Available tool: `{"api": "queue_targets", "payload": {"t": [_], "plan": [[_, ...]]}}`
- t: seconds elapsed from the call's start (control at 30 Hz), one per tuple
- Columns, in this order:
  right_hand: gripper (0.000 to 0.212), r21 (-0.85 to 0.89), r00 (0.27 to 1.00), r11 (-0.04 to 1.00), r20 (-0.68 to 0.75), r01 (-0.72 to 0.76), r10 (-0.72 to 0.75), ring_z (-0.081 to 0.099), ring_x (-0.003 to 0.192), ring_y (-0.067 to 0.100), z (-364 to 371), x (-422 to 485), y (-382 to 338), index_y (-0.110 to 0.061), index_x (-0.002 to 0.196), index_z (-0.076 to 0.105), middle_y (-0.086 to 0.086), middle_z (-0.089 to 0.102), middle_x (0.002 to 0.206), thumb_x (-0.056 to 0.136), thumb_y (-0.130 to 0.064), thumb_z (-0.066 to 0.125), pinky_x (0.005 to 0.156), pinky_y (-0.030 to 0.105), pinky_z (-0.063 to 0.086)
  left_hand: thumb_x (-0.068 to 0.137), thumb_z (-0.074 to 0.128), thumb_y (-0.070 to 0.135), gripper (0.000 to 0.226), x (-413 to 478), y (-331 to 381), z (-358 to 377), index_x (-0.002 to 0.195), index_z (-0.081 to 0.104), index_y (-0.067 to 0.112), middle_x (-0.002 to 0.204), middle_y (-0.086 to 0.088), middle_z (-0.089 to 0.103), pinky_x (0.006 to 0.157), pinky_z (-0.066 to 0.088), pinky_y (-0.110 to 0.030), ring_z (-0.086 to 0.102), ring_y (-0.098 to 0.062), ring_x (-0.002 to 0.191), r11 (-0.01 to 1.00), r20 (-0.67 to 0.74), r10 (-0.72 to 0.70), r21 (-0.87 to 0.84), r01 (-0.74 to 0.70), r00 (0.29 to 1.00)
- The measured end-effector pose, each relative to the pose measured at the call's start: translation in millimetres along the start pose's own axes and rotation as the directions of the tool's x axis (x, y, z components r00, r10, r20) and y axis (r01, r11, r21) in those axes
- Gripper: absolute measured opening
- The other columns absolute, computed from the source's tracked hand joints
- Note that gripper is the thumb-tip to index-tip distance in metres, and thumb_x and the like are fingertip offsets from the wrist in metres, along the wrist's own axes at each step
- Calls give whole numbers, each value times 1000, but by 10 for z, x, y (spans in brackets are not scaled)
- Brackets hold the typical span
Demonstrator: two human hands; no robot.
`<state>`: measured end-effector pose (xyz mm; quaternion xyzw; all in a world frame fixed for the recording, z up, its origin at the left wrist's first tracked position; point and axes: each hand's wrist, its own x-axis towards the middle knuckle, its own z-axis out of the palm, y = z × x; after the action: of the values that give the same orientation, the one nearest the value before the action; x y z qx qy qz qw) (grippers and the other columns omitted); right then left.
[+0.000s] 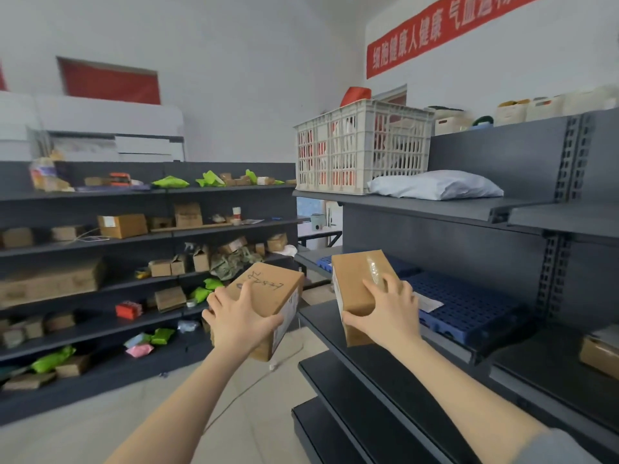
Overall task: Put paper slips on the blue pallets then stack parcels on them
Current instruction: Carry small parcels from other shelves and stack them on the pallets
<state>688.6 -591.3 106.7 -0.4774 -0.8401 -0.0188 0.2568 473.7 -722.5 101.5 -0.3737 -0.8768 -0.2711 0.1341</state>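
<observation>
My left hand [239, 318] grips a brown cardboard parcel [271, 289] with pen marks on its top, held over the aisle floor left of the dark shelf unit. My right hand [388, 313] grips a second brown parcel [356, 279] with clear tape on top, held above the front edge of the middle shelf. Just right of that parcel lies a blue slotted pallet [469, 306] on the shelf, with a white paper slip [430, 302] on its near left corner. Another blue pallet [324, 262] shows farther back behind the parcel.
A white plastic crate [361, 145] and a pale soft bag [435, 185] sit on the shelf above. A cardboard box [599, 356] lies on the lower right shelf. Across the aisle, a long shelf unit [134, 236] holds several boxes and green bags. Bare floor [134, 413] lies between.
</observation>
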Motion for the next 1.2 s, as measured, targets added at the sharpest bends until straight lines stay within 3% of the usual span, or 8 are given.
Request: {"api": "queue_targets", "payload": {"t": [0.27,0.63,0.9,1.2], "plan": [[89,32,996,996,35,87,-88,24,133,33,528,907,-112,-34,145,31,5,22,153,71,-80,48,106,48,28,67,59,70,92,660,-13,331,141,21,33,144,-16,22,109,18,-55,15,-40,133,998,-36,-55,-24,55,998],[92,34,998,998,-10,56,-55,20,136,32,1243,1841,-324,-36,146,28,2,21,153,69,-83,46,107,48,28,65,59,71,92,1943,-373,956,141,21,37,144,-14,21,109,17,-56,14,-38,133,994,-44,-63,-88,59,997],[86,-30,979,984,-105,-177,173,20,136,31,1587,2457,-505,-38,142,33,-1,22,151,69,-81,46,106,46,28,66,63,68,92,3275,-305,1548,142,23,33,144,-17,19,109,17,-55,12,-38,133,971,18,154,-190,-148,988],[88,-35,849,858,-168,-513,501,19,138,33,1780,2681,-616,-38,143,33,0,21,153,69,-81,49,110,49,25,68,69,61,90,4098,50,2133,142,27,30,143,-23,20,109,17,-55,13,-40,134,870,101,406,-347,-351,908]]}}
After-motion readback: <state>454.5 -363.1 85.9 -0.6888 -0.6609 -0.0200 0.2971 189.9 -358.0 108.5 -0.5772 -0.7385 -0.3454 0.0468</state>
